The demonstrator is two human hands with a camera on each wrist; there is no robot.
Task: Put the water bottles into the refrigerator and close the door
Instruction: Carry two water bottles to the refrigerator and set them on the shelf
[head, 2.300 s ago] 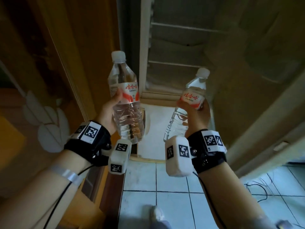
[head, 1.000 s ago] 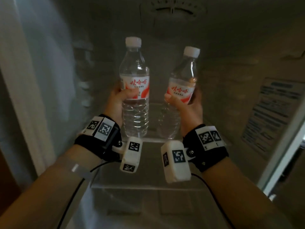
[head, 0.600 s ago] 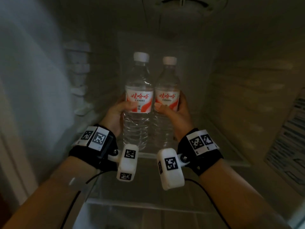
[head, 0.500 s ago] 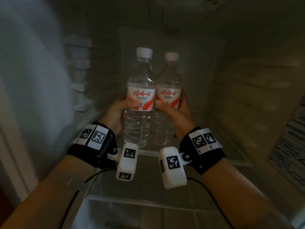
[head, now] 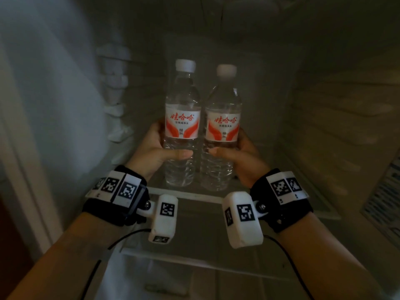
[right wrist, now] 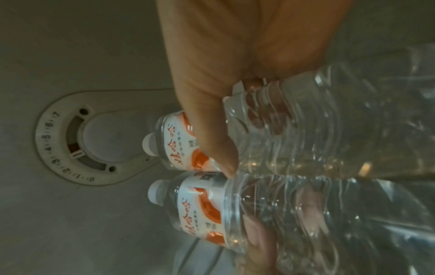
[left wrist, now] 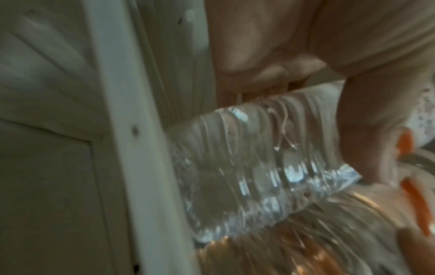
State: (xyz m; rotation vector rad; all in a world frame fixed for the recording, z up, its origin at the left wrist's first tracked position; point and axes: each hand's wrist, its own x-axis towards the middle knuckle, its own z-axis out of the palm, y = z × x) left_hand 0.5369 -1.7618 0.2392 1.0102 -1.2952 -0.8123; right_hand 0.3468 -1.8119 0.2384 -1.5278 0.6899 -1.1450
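Observation:
Two clear water bottles with white caps and red-and-white labels stand upright side by side inside the refrigerator. Their bases are at the glass shelf, apparently resting on it. My left hand grips the left bottle just below its label, thumb across the front. My right hand grips the right bottle the same way. The left wrist view has the left bottle under my thumb. In the right wrist view my thumb wraps the right bottle, with the left bottle beside it.
Ribbed shelf rails line the left wall and the right wall. A thermostat dial sits on the ceiling above the bottles. A lower shelf edge lies under my wrists. A printed sticker shows at far right.
Both bottles were carried into the refrigerator, brought together and lowered to the shelf. Since half a second ago my thumbs have slid from the labels to the ribbed bodies below them.

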